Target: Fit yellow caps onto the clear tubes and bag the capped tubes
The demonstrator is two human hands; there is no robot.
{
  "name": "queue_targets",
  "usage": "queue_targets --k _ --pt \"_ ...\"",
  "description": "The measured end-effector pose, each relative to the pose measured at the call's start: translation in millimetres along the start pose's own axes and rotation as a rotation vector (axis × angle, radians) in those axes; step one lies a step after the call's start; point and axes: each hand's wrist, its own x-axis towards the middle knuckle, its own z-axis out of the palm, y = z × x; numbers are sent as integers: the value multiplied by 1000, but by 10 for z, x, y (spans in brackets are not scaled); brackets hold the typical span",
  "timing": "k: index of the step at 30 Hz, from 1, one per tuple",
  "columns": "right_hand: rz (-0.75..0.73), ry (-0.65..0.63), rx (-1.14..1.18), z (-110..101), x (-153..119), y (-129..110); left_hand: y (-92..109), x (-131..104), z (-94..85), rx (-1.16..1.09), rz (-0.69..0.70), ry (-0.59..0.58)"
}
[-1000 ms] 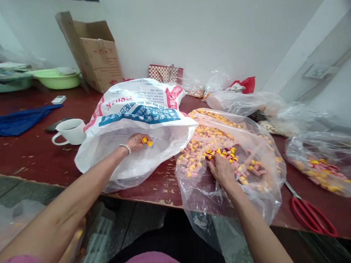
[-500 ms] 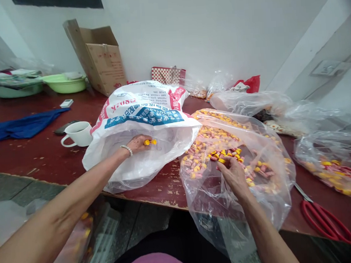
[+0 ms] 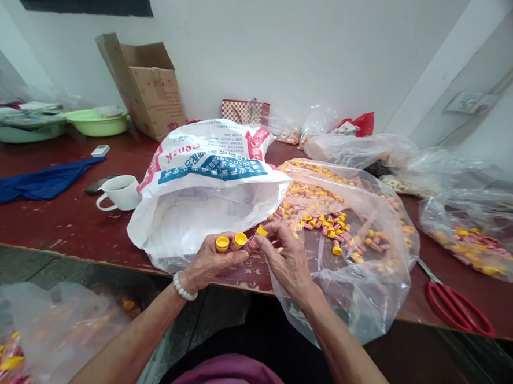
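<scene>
Two small yellow-capped pieces (image 3: 231, 243) with reddish bodies sit between the fingers of my left hand (image 3: 212, 259), in front of the white bag's mouth. My right hand (image 3: 286, 257) pinches another yellow-topped piece (image 3: 261, 231), its red-and-white body pointing toward the left hand. The two hands are close together over the table's front edge. Behind them, the white printed sack (image 3: 211, 168) lies with its mouth facing me. To the right, a clear plastic bag (image 3: 362, 290) spreads over the table, with many more yellow-and-pink pieces (image 3: 328, 225) in it.
Red-handled scissors (image 3: 459, 307) lie at the right front edge of the red table (image 3: 67, 227). Another clear bag (image 3: 481, 248) of pieces is farther right. A white mug (image 3: 121, 192), blue cloth (image 3: 38, 181), cardboard box (image 3: 155, 94) and green basin (image 3: 98, 123) stand left.
My left hand has come out of the white sack toward me, holding two pieces. My right hand has moved left from the pile in the clear bag, bringing one piece beside them.
</scene>
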Motion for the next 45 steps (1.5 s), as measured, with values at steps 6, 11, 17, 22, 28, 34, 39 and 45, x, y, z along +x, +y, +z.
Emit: queue_targets --k 6,11,17,22,28,34,39,45 --pt "-61 89 14 -180 -69 -9 23 -74 48 -90 -41 -11" --pt "-78 -134 4 -178 -103 50 14 -120 97 -206 -88 11" --pt "-51 -87 -33 -148 -154 36 -46 -161 155 -363 -144 2" --pt "-171 -200 -131 1 -268 -9 -84 -219 200 -535 -157 54" --pt "-119 -201 -156 147 -374 -13 -143 -297 273 -678 -222 77" --pt "-43 -242 49 158 -383 -69 -161 -361 319 -736 -218 109" --pt "-163 -224 -99 168 -394 -60 -129 -404 332 -631 -139 165" --pt "-244 -176 -159 187 -399 -20 -150 -398 268 -679 -175 77"
